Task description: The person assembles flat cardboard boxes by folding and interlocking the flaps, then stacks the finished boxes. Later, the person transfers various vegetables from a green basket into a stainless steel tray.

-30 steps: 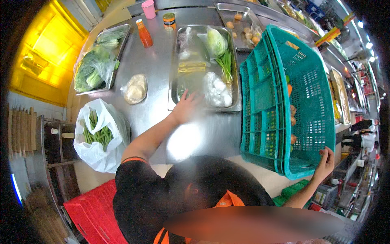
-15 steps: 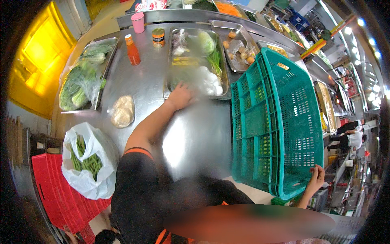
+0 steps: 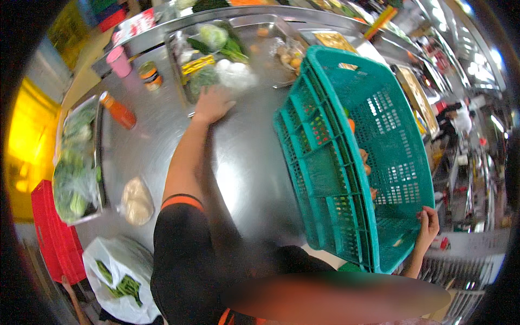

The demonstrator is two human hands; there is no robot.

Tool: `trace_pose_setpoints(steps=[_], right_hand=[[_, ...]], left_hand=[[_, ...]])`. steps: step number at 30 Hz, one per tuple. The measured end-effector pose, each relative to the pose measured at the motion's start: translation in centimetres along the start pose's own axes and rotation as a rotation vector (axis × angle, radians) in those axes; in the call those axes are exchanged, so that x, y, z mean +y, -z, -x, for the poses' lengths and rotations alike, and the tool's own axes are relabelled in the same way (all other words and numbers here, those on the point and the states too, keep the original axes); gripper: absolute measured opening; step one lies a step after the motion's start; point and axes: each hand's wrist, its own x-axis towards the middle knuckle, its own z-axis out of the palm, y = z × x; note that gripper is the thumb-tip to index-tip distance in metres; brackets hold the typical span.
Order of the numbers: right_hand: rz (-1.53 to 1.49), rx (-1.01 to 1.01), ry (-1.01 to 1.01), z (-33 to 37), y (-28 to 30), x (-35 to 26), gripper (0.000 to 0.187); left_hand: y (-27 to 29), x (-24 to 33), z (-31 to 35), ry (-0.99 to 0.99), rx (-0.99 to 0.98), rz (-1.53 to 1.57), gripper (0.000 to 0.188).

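My left hand (image 3: 213,103), fingers stretched out, lies at the near edge of a metal tray (image 3: 179,73), against the broccoli (image 3: 203,80). In that tray are a yellow packet (image 3: 197,65), leafy greens (image 3: 234,50), a pale green cabbage-like head (image 3: 213,37) and white bagged items (image 3: 234,74). Over at the right, my right hand (image 3: 428,225) has its fingers curled over the near rim of a large green plastic crate (image 3: 401,130) that stands tilted on its side. Orange-brown produce (image 3: 364,162) shows partly inside the crate.
On the steel table (image 3: 151,119) stand a red sauce bottle (image 3: 117,111), a can (image 3: 150,76) and a pink cup (image 3: 118,61). A tray of bagged greens (image 3: 99,179), a wrapped pale lump (image 3: 136,201) and a bag of green beans (image 3: 127,287) lie left. Another person's arm (image 3: 76,300) shows lower left.
The view has turned, shifting the table's things left and down. Relative to the can, the vegetable tray has slid away from me with my left hand at its near edge. My right hand stays on the crate.
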Motion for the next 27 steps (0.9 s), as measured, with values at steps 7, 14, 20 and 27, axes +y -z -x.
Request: trace_pose_setpoints(steps=[7, 14, 20, 27], right_hand=[[-0.043, 0.006, -0.027, -0.5, -2.1, -3.3, 0.013], [-0.091, -0.008, 0.083, 0.7, -5.9, -7.9, 0.013], [0.022, -0.114, 0.613, 2.5, -5.8, -10.3, 0.019], [-0.185, -0.336, 0.822, 2.5, -4.1, -9.0, 0.024]], left_hand=[[-0.1, 0.3, -1.6, 0.056, -0.1, -0.14, 0.062], [2.6, 6.0, 2.6, 0.242, 0.042, 0.165, 0.064], [14.3, 18.8, 10.1, 0.355, 0.33, 1.552, 0.066], [23.5, 30.2, 11.1, 0.179, 0.22, 1.352, 0.076]])
